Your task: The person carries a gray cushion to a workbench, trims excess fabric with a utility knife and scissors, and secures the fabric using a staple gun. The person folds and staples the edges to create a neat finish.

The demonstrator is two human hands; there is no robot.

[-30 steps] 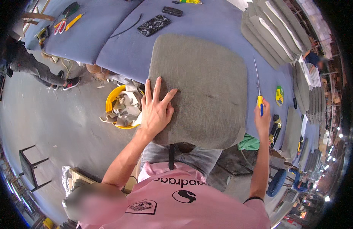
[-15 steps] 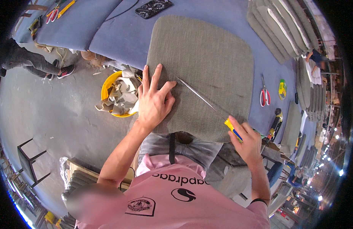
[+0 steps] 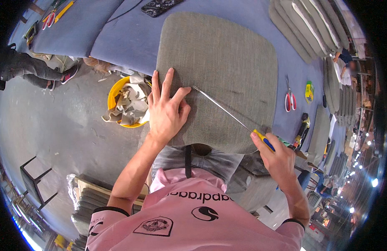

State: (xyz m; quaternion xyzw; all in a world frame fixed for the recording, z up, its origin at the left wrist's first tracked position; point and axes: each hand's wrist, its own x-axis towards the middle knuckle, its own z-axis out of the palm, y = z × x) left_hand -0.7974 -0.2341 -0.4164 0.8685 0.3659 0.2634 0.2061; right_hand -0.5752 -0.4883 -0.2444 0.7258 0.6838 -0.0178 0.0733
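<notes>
Tool [image 3: 227, 112] swung down since 1 s ago: was upright off cushion's rt edge, now laid across cushion [image 3: 227, 62], tip touching near L thumb. Means rod now working at fabric surface. L hand [image 3: 166, 111] flat, fingers spread wide, pressing cushion's near-left part. R hand [image 3: 277, 157] closed round yellow-blue handle at near edge. Cushion on blue table [image 3: 126, 37].
</notes>
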